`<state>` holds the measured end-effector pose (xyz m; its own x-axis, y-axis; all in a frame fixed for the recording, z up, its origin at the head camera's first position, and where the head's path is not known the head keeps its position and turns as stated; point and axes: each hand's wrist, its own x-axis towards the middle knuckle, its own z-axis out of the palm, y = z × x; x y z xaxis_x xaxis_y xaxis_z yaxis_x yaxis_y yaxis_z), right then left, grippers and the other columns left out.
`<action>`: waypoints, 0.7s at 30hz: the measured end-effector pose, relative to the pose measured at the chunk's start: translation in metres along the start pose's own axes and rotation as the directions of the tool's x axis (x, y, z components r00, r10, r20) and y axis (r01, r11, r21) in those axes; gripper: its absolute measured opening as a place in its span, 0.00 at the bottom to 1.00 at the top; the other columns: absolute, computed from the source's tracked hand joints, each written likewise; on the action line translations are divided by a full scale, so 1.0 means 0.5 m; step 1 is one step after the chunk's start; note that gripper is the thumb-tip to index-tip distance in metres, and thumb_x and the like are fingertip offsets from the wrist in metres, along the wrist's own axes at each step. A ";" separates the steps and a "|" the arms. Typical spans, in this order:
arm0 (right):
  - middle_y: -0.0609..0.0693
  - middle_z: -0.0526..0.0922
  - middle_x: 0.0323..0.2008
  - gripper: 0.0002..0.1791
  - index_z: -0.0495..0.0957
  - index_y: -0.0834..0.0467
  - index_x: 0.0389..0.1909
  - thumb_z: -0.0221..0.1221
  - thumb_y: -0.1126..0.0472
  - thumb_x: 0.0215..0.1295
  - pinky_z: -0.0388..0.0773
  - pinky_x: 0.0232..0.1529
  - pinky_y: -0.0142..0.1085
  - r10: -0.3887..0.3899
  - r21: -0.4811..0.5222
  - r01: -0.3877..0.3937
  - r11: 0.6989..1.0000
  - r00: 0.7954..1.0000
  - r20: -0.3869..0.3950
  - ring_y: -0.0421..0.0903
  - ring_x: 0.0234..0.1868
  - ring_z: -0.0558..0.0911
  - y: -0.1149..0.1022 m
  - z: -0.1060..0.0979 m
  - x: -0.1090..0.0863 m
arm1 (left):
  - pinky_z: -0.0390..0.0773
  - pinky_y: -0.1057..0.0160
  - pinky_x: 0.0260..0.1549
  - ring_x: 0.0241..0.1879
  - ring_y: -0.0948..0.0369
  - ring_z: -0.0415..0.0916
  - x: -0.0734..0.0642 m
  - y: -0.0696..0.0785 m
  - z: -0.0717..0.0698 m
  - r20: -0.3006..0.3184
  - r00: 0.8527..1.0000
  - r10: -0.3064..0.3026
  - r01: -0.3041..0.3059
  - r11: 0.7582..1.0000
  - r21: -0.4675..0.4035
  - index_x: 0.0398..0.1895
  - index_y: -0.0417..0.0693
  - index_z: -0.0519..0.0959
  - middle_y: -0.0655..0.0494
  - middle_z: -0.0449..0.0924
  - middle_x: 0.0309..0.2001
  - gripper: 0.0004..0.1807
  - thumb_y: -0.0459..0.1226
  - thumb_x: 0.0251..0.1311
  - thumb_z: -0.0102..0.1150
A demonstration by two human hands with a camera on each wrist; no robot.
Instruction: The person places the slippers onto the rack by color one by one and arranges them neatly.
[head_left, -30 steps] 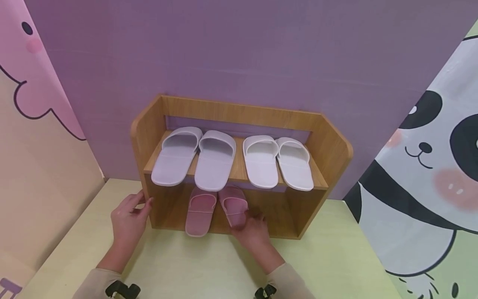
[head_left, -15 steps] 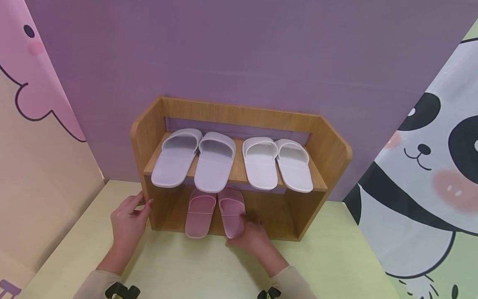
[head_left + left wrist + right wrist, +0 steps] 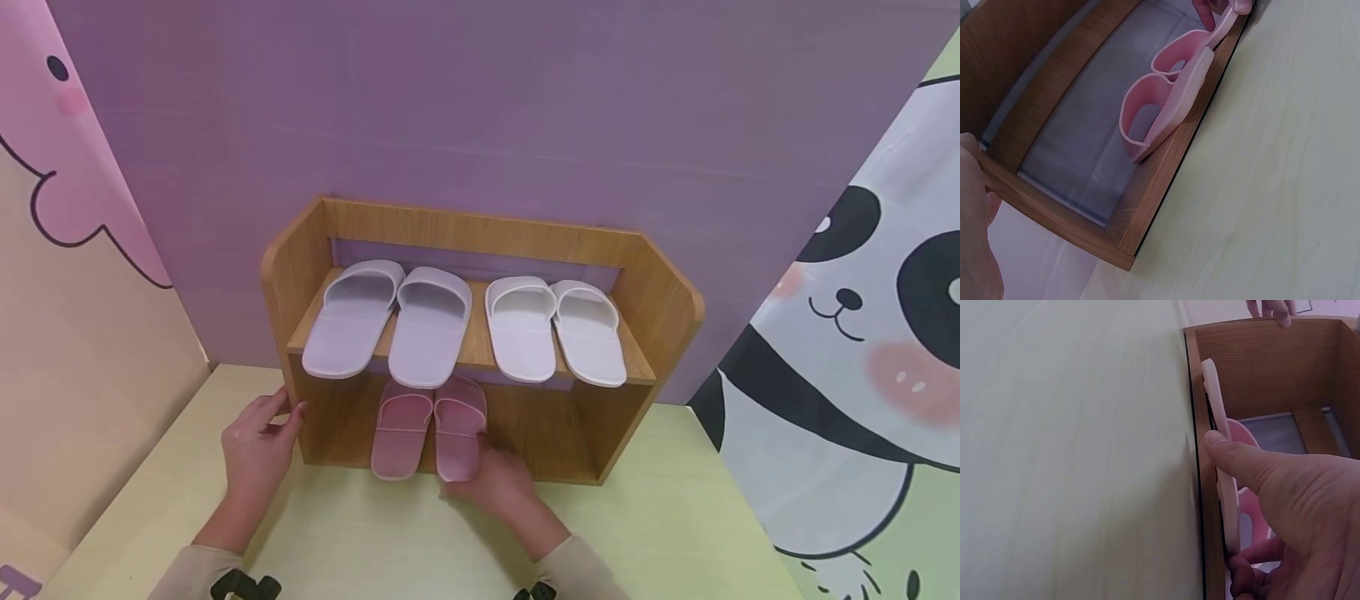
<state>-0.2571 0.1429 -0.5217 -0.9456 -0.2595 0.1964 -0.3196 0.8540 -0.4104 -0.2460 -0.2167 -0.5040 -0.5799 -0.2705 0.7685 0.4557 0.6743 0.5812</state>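
My right hand (image 3: 498,479) grips the right pink slipper (image 3: 459,433) near its toe end. Its thumb lies across the front of the sole and the fingers curl at the slipper's right side, as the right wrist view shows. The left pink slipper (image 3: 401,437) lies close beside it, both on the bottom shelf with their open ends facing me. At the left end, my left hand (image 3: 258,437) holds the edge of the wooden shoe rack's side panel (image 3: 296,292), thumb in front. The left wrist view shows part of that hand (image 3: 975,231) against the panel.
On the upper shelf stand a pair of pale lilac slippers (image 3: 429,333) and a pair of white slippers (image 3: 522,333), overhanging its front edge. The rack rests on a light wood-grain table (image 3: 360,533) against a purple wall (image 3: 480,100). A panda picture (image 3: 847,375) covers the right wall.
The right pink slipper has turned and slid left, from slanted to nearly straight beside its mate. My right hand has moved left and slightly toward me with it. The left hand stays put.
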 end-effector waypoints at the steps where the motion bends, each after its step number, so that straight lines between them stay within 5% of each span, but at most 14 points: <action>1: 0.56 0.85 0.39 0.53 0.76 0.66 0.64 0.85 0.38 0.44 0.85 0.45 0.54 0.000 -0.012 0.000 1.000 1.000 -0.004 0.60 0.48 0.84 -0.001 0.002 0.000 | 0.72 0.88 0.40 0.39 0.44 0.90 0.000 0.000 0.000 0.000 1.000 0.001 -0.001 1.000 0.002 0.58 0.35 0.89 0.40 0.90 0.40 0.23 0.22 0.58 0.80; 9: 0.62 0.85 0.46 0.55 0.77 0.68 0.63 0.85 0.34 0.43 0.86 0.46 0.55 0.053 -0.042 -0.053 0.998 0.999 -0.005 0.61 0.50 0.85 -0.015 0.004 0.001 | 0.71 0.88 0.40 0.40 0.43 0.90 -0.001 0.000 0.000 0.002 1.000 -0.018 0.018 1.000 0.003 0.58 0.36 0.89 0.40 0.90 0.40 0.23 0.23 0.59 0.80; 21: 0.60 0.84 0.43 0.51 0.79 0.68 0.57 0.85 0.34 0.44 0.85 0.46 0.56 0.045 -0.039 -0.046 0.998 0.999 -0.010 0.62 0.47 0.85 -0.018 -0.002 0.000 | 0.71 0.89 0.39 0.40 0.42 0.90 -0.003 -0.002 0.001 0.007 1.000 -0.028 0.028 1.000 0.005 0.58 0.35 0.89 0.40 0.90 0.40 0.22 0.23 0.59 0.80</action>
<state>-0.2544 0.1356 -0.5171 -0.9584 -0.2163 0.1861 -0.2736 0.8818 -0.3842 -0.2460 -0.2165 -0.5056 -0.5969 -0.2845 0.7502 0.4359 0.6700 0.6009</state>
